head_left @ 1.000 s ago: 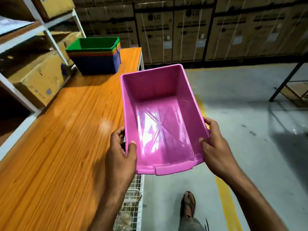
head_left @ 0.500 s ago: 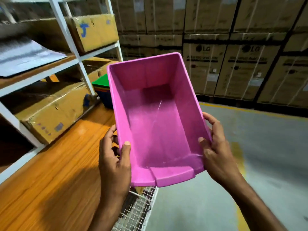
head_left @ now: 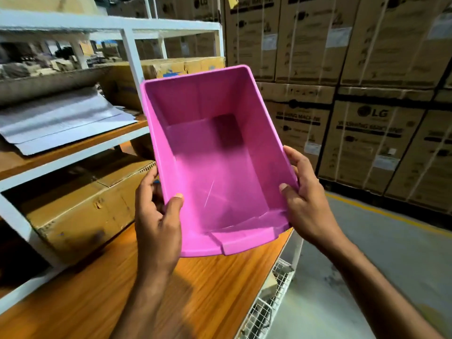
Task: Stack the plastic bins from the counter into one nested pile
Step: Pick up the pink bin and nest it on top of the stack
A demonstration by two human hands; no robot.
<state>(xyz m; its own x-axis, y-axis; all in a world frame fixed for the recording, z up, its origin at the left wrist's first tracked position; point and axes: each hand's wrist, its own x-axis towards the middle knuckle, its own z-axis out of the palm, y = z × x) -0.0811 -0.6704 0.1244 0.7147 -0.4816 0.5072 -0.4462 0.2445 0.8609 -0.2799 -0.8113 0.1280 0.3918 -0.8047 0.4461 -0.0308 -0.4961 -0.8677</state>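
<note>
Pink plastic bin (head_left: pixel 215 162) was held in the air by 2 hands, open side toward camera, tilted. Left hand (head_left: pixel 156 223) grip clamped its left wall, thumb inside; right hand (head_left: pixel 305 201) grip clamped the right wall. Below the grips lay the wooden bench (head_left: pixel 102 297). Cardboard box (head_left: pixel 80 206) sat left of the left grip on a white shelf rack (head_left: pixel 129 42).
</note>
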